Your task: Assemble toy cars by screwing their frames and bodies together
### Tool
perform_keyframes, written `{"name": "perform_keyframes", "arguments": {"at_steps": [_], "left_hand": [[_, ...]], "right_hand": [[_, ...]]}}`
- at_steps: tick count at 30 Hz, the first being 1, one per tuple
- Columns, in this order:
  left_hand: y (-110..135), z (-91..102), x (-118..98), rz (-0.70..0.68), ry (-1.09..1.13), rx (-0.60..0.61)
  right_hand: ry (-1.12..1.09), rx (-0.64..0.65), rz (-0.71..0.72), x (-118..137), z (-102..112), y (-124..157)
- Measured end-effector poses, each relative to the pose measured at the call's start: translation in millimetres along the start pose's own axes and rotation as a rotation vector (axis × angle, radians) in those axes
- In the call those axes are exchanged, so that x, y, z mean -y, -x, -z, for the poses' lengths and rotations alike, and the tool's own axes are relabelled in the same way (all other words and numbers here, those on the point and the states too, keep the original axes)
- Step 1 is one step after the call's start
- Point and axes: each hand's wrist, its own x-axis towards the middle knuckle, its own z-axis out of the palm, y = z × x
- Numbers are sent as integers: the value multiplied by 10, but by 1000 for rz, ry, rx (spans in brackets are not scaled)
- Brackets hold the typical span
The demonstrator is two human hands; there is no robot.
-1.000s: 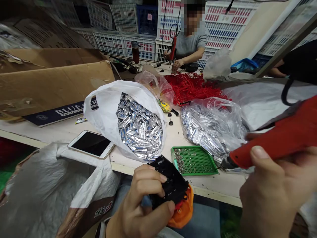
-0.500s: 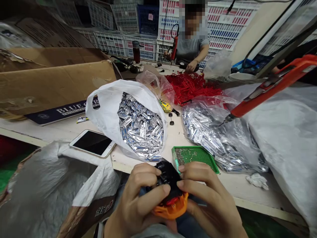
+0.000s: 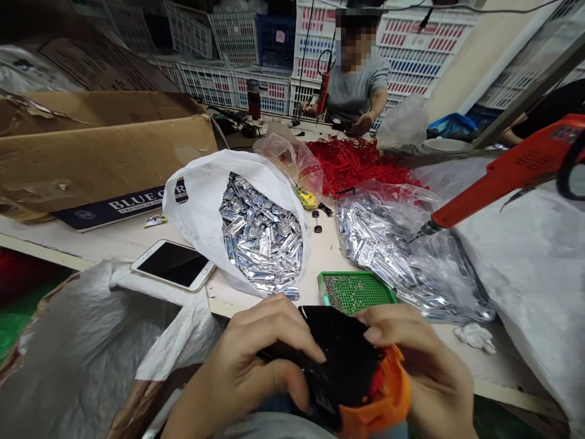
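Note:
Both my hands hold a black plastic housing (image 3: 340,360) with an orange plastic piece (image 3: 381,390) at its lower end, close to my lap. My left hand (image 3: 247,366) wraps its left side, and my right hand (image 3: 423,353) grips the orange end. Much of the part is hidden by my fingers or blurred. A red electric screwdriver (image 3: 512,174) hangs in the air at the right, touching neither hand. Just beyond my hands lies a green tray of small screws (image 3: 354,291).
On the bench are a white bag of silver metal pieces (image 3: 260,238), a clear bag of the same (image 3: 388,256), red plastic parts (image 3: 361,164), a phone (image 3: 172,264) and a cardboard box (image 3: 100,152). A co-worker (image 3: 356,85) sits opposite, before stacked crates (image 3: 411,49).
The screwdriver left my right hand and now hangs at the right. Both hands have closed on the black housing, which has moved nearer to me.

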Motion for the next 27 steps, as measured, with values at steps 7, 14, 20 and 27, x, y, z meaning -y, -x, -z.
{"name": "perform_keyframes", "arguments": {"at_steps": [7, 14, 20, 27], "left_hand": [[53, -281, 94, 180, -98, -342], [102, -542, 123, 201, -191, -446], [98, -711, 93, 148, -138, -582], [32, -857, -15, 120, -128, -650]], "right_hand": [[-192, -64, -391, -90, -185, 120], [-315, -196, -533, -131, -393, 207], [-187, -222, -387, -49, -253, 127], [-18, -298, -245, -2, -231, 66]]}}
